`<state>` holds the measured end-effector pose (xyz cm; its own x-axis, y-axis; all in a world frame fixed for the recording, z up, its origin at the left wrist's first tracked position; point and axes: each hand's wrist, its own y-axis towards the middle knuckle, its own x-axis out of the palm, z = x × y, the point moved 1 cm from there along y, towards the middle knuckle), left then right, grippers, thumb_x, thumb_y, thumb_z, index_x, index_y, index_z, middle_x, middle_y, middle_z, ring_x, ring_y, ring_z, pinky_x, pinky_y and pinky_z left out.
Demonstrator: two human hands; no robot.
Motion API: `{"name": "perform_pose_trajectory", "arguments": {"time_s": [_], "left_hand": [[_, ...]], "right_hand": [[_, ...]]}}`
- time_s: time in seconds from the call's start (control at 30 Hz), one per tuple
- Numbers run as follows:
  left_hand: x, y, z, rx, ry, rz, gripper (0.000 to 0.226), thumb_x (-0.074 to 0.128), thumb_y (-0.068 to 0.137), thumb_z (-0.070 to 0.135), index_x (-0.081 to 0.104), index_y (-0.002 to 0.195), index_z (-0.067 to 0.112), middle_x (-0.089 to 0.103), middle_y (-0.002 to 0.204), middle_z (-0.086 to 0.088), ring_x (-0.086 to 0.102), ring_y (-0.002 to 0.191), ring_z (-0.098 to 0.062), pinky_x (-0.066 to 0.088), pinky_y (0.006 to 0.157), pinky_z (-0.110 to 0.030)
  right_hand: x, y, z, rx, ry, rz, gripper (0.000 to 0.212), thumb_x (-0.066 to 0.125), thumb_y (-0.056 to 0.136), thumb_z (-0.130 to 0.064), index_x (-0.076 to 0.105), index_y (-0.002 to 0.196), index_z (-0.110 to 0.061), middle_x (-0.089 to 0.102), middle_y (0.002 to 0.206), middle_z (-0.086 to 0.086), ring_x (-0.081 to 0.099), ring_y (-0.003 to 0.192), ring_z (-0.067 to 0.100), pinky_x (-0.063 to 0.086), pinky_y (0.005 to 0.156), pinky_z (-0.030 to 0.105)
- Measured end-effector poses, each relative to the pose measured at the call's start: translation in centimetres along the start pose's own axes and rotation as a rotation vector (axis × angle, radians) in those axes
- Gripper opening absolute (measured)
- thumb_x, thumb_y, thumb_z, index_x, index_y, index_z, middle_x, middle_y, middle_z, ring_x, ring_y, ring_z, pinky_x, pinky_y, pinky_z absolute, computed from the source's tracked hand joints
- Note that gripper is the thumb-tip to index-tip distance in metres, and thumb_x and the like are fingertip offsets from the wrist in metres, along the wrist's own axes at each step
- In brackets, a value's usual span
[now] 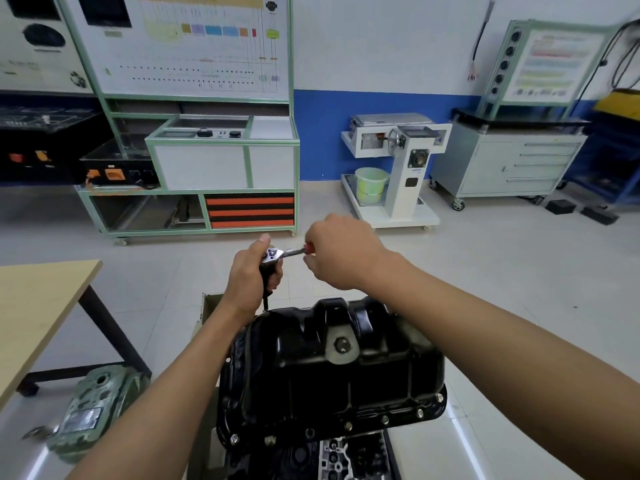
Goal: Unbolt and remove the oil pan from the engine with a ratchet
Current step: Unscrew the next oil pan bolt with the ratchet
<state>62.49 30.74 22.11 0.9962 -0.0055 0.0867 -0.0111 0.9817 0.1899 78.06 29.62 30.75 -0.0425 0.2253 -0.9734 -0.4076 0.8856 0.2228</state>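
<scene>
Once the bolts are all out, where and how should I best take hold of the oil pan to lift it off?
Probably grip the oil pan by its flat bolt flange, one hand on each long side, coming from the left and right. The flange sticks out as a ledge, while the glossy, rounded sump walls give little hold. Both hands are now occupied with the ratchet: left hand, right hand.

White/blue wall (363, 126), pale tile floor (485, 265), green-framed trainer bench (221, 157), grey drawer cabinet (502, 164), wood table (38, 306).

Both hands (294, 263) on ratchet (277, 254)
</scene>
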Motion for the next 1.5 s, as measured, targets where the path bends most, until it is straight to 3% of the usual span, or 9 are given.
{"name": "perform_pose_trajectory", "arguments": {"time_s": [0.13,0.27,0.43,0.57,0.73,0.9,1.07,1.23,1.5], "left_hand": [[-0.2,0.0,0.3,0.005,0.005,0.039,0.049,0.044,0.090,0.048,0.057,0.055,0.017,0.046,0.048,-0.011,0.039,0.044,-0.019,0.029,0.046,-0.026],[0.0,-0.5,0.6,0.020,0.002,0.033,0.046,0.044,0.091,0.041,0.057,0.055,0.015,0.049,0.054,-0.006,0.044,0.048,-0.015,0.036,0.047,-0.022],[-0.5,-0.9,1.1,-0.008,0.075,-0.010,0.049,0.045,0.088,0.045,0.060,0.055,0.012,0.050,0.054,-0.011,0.043,0.049,-0.019,0.033,0.050,-0.028],[-1.2,-1.5,1.4,0.066,0.191,-0.177,0.054,0.052,0.087,0.057,0.062,0.066,0.009,0.058,0.062,-0.012,0.046,0.061,-0.025,0.037,0.060,-0.035],[-0.8,-1.6,1.5,0.051,0.181,-0.119,0.040,0.051,0.094,0.044,0.053,0.070,0.012,0.058,0.059,-0.007,0.040,0.061,-0.028,0.033,0.061,-0.040],[-1.6,-1.5,1.6,0.017,0.127,-0.144,0.046,0.047,0.091,0.040,0.057,0.062,0.006,0.055,0.054,-0.009,0.044,0.055,-0.024,0.035,0.053,-0.031],[-1.6,-1.3,1.5,-0.030,0.128,-0.206,0.051,0.039,0.093,0.043,0.054,0.052,0.016,0.051,0.055,-0.008,0.045,0.060,-0.025,0.034,0.062,-0.036],[-1.5,-0.9,1.0,-0.061,0.142,-0.081,0.061,0.037,0.090,0.064,0.053,0.050,0.022,0.052,0.055,-0.004,0.045,0.055,-0.019,0.035,0.056,-0.030],[-1.0,-0.1,0.7,-0.040,0.148,0.007,0.061,0.040,0.087,0.070,0.055,0.060,0.017,0.055,0.059,-0.008,0.046,0.058,-0.019,0.037,0.053,-0.027]], "right_hand": [[-2.0,-2.5,-2.2,-0.041,0.059,-0.105,0.026,0.065,0.084,-0.048,0.061,0.080,-0.023,0.033,0.068,-0.005,0.045,0.067,0.023,0.033,0.059,0.032],[-1.6,-4.3,-5.0,-0.074,0.219,-0.186,0.050,0.062,0.082,-0.061,0.035,0.060,-0.025,0.039,0.067,-0.003,0.043,0.060,0.016,0.030,0.054,0.031],[-2.1,-3.6,-4.1,-0.052,0.228,-0.206,0.044,0.072,0.076,-0.054,0.046,0.058,-0.022,0.050,0.062,-0.005,0.053,0.063,0.016,0.035,0.051,0.028],[-3.1,-1.5,-1.9,-0.020,0.124,-0.185,0.016,0.079,0.074,-0.035,0.071,0.078,-0.022,0.067,0.078,-0.004,0.064,0.080,0.021,0.050,0.063,0.030],[-2.3,0.7,-1.4,-0.027,0.037,-0.112,0.004,0.070,0.086,-0.021,0.066,0.088,-0.022,0.043,0.073,-0.006,0.059,0.083,0.025,0.039,0.061,0.030],[-0.7,2.3,-1.2,-0.102,0.145,-0.026,0.022,0.060,0.093,-0.014,0.073,0.107,-0.025,0.068,0.104,0.004,0.060,0.102,0.028,0.050,0.077,0.037],[0.0,2.4,-1.2,-0.223,0.352,-0.013,0.037,0.053,0.094,0.000,0.066,0.127,-0.012,0.060,0.138,0.004,0.051,0.128,0.025,0.039,0.106,0.039],[-0.5,1.5,0.0,-0.140,0.144,0.004,0.011,0.057,0.093,-0.025,0.064,0.099,-0.019,0.068,0.103,-0.001,0.058,0.101,0.025,0.051,0.080,0.039],[-2.2,-2.3,-2.5,-0.098,0.155,-0.179,0.028,0.066,0.080,-0.050,0.063,0.074,-0.023,0.060,0.075,-0.001,0.060,0.081,0.024,0.047,0.062,0.033]]}}
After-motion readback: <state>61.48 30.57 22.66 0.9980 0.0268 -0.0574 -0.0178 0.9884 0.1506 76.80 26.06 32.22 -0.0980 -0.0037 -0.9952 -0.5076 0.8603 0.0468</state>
